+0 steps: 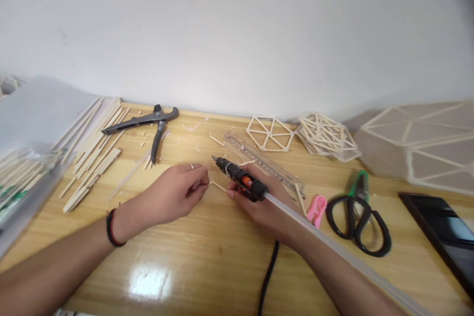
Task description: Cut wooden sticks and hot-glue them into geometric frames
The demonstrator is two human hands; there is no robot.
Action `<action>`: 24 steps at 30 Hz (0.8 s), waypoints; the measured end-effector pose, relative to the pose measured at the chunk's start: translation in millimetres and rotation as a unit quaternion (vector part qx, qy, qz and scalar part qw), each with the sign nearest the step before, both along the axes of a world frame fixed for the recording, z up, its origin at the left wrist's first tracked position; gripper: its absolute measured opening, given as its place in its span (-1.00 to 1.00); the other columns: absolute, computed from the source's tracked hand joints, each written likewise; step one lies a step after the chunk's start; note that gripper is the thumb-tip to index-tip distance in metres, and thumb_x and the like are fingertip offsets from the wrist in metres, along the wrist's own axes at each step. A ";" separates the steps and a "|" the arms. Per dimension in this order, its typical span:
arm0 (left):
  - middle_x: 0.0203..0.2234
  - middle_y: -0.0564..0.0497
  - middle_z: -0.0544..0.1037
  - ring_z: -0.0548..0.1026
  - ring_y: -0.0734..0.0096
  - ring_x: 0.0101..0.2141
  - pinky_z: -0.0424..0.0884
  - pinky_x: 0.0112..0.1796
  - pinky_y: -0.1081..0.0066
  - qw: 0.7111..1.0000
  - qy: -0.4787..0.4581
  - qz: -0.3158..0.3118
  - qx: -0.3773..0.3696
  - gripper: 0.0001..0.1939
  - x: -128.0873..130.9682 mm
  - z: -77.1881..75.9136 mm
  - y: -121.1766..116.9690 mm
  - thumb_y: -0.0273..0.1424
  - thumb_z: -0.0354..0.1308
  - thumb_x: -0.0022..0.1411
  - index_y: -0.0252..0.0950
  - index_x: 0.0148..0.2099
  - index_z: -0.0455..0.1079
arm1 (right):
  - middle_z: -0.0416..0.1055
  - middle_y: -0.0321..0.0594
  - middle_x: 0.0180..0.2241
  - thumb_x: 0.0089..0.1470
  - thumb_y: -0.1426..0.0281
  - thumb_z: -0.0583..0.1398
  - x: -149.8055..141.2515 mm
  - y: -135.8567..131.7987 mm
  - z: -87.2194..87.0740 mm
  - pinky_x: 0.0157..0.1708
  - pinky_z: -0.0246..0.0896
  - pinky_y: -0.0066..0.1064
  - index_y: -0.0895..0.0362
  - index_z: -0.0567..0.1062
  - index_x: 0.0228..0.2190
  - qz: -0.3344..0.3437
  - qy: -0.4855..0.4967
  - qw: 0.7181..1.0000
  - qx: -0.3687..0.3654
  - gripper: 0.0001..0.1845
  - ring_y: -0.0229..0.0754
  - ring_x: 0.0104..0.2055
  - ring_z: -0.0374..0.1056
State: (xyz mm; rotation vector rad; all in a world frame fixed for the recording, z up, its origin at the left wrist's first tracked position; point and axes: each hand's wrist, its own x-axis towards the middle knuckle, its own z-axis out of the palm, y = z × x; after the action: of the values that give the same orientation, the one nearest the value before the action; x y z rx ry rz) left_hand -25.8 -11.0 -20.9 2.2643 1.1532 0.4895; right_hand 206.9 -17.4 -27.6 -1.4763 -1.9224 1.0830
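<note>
My right hand (pixel 272 197) is closed around a black pen-shaped hot glue gun (pixel 242 177), its tip pointing up and left. A long translucent glue stick (pixel 314 232) runs out of its back end over my forearm. My left hand (pixel 181 190) is closed in a pinch, with a ring on one finger. Between the two hands spans a thin, bent-looking piece of wooden stick (pixel 219 186); its left end is at my left fingertips and its right end meets my right thumb. Another short stick (pixel 247 162) shows just behind the glue gun.
Dark cutting pliers (pixel 148 121) and bundled wooden sticks (pixel 94 173) lie left. A clear ruler (pixel 262 158), a hexagonal stick frame (pixel 270 134) and stacked frames (pixel 326 136) sit behind. Rightward are a pink clip (pixel 317 210), black-handled scissors (pixel 357 222) and a dark phone-like device (pixel 437 227). A black cable (pixel 269 276) crosses the front.
</note>
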 end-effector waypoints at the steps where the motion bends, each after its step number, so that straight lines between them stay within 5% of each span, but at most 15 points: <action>1: -0.51 0.11 0.38 0.31 0.51 -0.48 0.18 -0.43 0.48 1.000 0.001 0.000 0.000 -0.86 0.2 -0.4 0.1 -0.53 0.03 0.32 -0.29 -0.32 0.31 | 0.52 -0.36 -0.40 0.08 0.35 0.28 -0.1 0.0 0.0 -0.32 0.23 -0.31 0.02 0.42 -0.34 0.001 0.002 1.000 0.002 -0.88 -0.13 -0.36 0.40; 24: -0.51 0.11 0.38 0.33 0.49 -0.47 0.19 -0.43 0.47 1.000 0.001 -0.001 0.002 -0.86 -0.3 0.3 -0.3 -0.52 0.03 0.32 -0.28 -0.33 0.29 | 0.51 -0.33 -0.41 0.08 0.33 0.27 -0.6 -0.7 1.6 -0.34 0.22 -0.30 0.02 0.41 -0.35 0.002 -0.010 1.000 0.007 -0.89 -0.11 -0.37 0.39</action>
State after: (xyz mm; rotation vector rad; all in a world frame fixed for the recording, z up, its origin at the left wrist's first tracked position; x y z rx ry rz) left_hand -26.1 -11.2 -20.6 2.2689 1.1511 0.4895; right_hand 206.3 -18.0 -26.0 -1.4827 -1.9439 1.0586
